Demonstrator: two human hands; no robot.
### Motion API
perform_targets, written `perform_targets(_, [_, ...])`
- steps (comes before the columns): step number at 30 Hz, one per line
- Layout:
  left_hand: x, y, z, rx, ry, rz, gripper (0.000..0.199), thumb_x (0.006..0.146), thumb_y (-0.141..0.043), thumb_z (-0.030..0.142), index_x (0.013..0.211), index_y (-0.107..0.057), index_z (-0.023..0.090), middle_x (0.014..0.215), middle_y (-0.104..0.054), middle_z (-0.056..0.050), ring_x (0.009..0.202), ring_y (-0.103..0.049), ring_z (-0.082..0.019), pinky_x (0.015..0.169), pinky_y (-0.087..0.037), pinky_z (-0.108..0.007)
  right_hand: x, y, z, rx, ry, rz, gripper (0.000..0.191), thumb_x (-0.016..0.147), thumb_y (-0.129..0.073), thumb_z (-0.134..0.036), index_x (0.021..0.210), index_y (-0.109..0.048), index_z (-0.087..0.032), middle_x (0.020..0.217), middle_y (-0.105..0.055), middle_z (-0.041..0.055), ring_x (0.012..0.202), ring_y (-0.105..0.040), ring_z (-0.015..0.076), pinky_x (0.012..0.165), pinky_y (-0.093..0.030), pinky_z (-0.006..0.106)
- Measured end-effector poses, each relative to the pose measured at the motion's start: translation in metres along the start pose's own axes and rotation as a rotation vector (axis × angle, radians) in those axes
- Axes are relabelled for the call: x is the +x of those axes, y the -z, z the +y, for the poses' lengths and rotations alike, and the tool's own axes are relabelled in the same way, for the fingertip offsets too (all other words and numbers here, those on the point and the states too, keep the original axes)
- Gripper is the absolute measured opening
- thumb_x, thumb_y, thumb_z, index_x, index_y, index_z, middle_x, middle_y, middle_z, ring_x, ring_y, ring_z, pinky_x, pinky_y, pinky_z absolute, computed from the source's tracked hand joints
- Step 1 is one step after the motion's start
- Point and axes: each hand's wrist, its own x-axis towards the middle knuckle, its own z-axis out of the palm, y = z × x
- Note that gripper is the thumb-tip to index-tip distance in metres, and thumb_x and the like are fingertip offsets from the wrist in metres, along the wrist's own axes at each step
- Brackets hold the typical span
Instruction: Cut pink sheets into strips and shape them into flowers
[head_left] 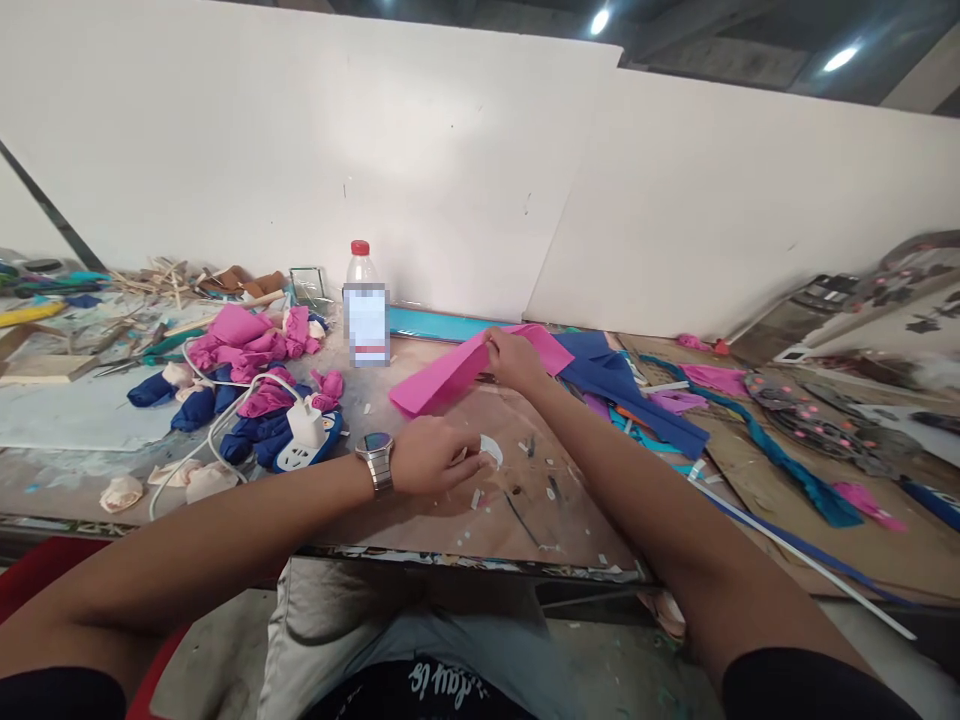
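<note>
A long, folded bright pink sheet (442,380), thin like crepe paper or cloth, is pinched near its middle by my right hand (514,360). Its left end slopes down to the table, and its right part lies against dark blue sheets (630,385). My left hand (435,455), with a metal watch (375,460) on the wrist, hovers or rests low over the tabletop, its fingers loosely stretched to the right. Beside those fingertips is a small white patch (491,452); whether they touch it cannot be made out.
A red-capped bottle (366,310) stands behind my left hand. Left of it, a white power strip (304,450) with a looping cable lies among pink and blue bundles (240,345). Wood scraps (172,285) fill the back left. Cardboard (780,480) with fabric strips covers the right side.
</note>
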Motion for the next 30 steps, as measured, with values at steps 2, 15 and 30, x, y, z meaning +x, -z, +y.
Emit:
perform_targets(2, [0.000,0.002,-0.001,-0.005,-0.025,0.059,0.037,0.100,-0.045,0.045,0.077,-0.059,0.020,0.065,-0.064,-0.001,0.059,-0.055,-0.015,0.058,-0.027,-0.030,-0.014,0.014,0.001,0.074,-0.003,0.027,0.028,0.099,-0.036,-0.025,0.114,-0.059,-0.018,0.092,-0.071,0.0082,0.080,-0.061,0.0235,0.071,-0.038,0.032])
perform_targets(15, [0.006,0.001,-0.016,-0.522,0.127,0.472,0.036,0.096,-0.055,0.044,0.121,-0.055,0.018,0.114,-0.060,-0.010,0.098,-0.056,-0.019,0.087,-0.046,-0.034,-0.082,0.039,-0.015,0.366,0.135,0.153,0.015,0.085,-0.045,-0.020,0.094,-0.056,-0.023,0.103,-0.064,0.0105,0.111,-0.057,0.0283,0.099,-0.045,0.046])
perform_targets(30, [0.009,-0.008,0.017,-1.731,0.552,0.166,0.041,0.088,-0.071,0.034,0.124,-0.063,0.019,0.125,-0.071,-0.012,0.099,-0.073,-0.021,0.090,-0.059,-0.036,-0.100,0.048,-0.064,0.386,0.548,-0.157,0.067,0.084,-0.064,-0.022,0.148,-0.044,-0.022,0.145,-0.057,0.0124,0.135,-0.050,0.0293,0.115,-0.038,0.050])
